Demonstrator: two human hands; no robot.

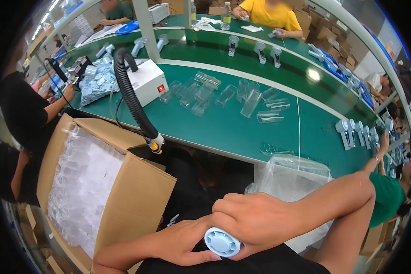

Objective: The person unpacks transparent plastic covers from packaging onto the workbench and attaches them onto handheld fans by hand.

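Observation:
Close to my body, a light-blue round part with a spoked face [222, 242] is held between both hands. My right hand [255, 219] is closed around its upper and right side. On its left, my left hand [182, 239] grips it, with the thumb along its lower edge. What lies behind the round face is hidden by my fingers. Several clear plastic cases [205, 91] lie scattered on the green table [242, 137] beyond my hands.
An open carton [144, 196] of clear plastic pieces stands at left. A black hose [131, 93] arches from a white machine [146, 82]. A plastic bag [287, 176] hangs by the table edge. Light-blue round-headed devices [342, 132] stand at right, near a person in green [388, 196].

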